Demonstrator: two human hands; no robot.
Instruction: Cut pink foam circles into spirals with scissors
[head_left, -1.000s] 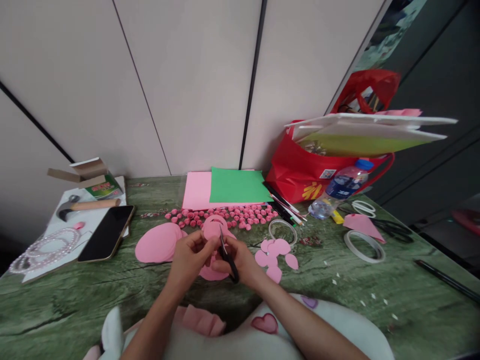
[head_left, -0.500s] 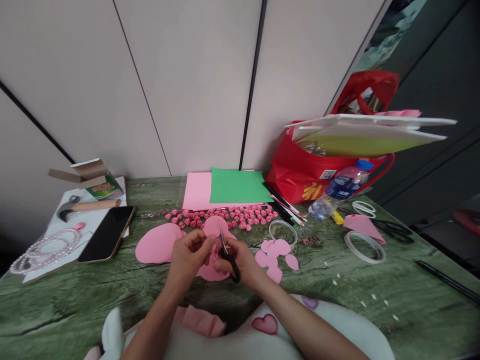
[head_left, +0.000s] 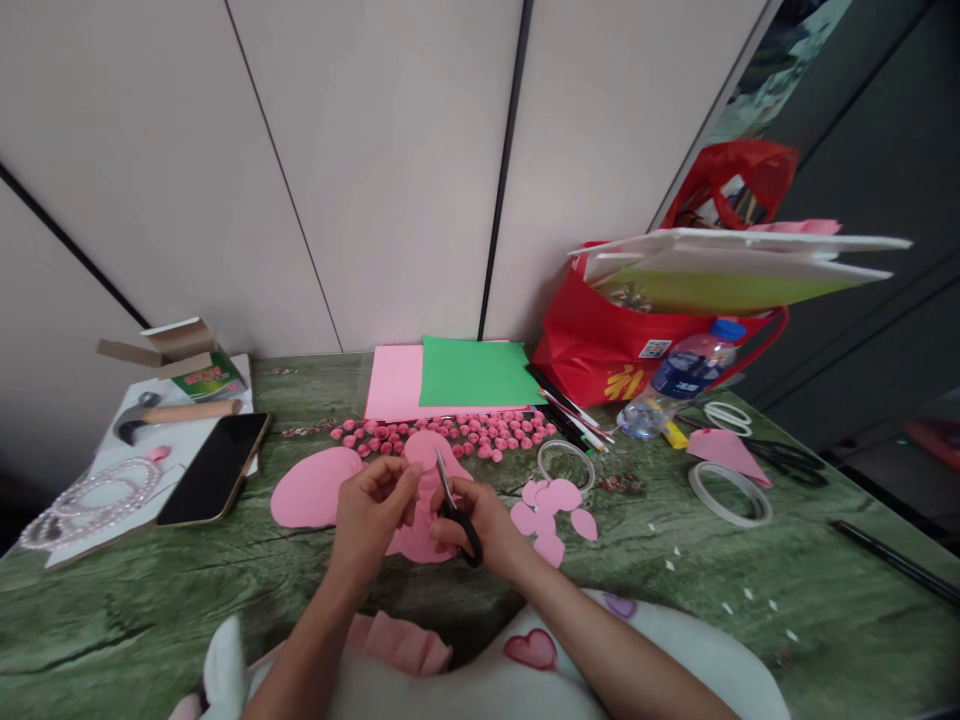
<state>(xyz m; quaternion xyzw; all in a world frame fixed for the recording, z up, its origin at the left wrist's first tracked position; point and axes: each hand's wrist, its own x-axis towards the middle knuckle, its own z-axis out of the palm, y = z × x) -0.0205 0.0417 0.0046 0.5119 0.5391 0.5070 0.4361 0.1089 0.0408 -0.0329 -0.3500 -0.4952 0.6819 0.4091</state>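
Observation:
Near the middle, my right hand (head_left: 474, 512) grips a pair of scissors (head_left: 466, 530) by its black handles, blades pointing up and away. Just left of it my left hand (head_left: 379, 500) is closed in a pinch; whatever sits between its fingertips is too small to make out. Behind and beneath both hands lie pink paper pieces (head_left: 426, 545) with curved edges. Left of my left hand is a stack of pink paper ovals (head_left: 311, 490). Several small cut pink petals (head_left: 544, 510) lie right of my right hand.
Rolled pink paper roses (head_left: 480, 435) line the table before green paper (head_left: 480, 370). At right stand a water bottle (head_left: 682, 380), a red bag (head_left: 585, 340) and a tape roll (head_left: 729, 493). A phone (head_left: 214, 470), hammer (head_left: 180, 410) and bead strand (head_left: 97, 500) lie left.
My left hand has shifted slightly left, away from the scissors. The right hand with the scissors has barely moved.

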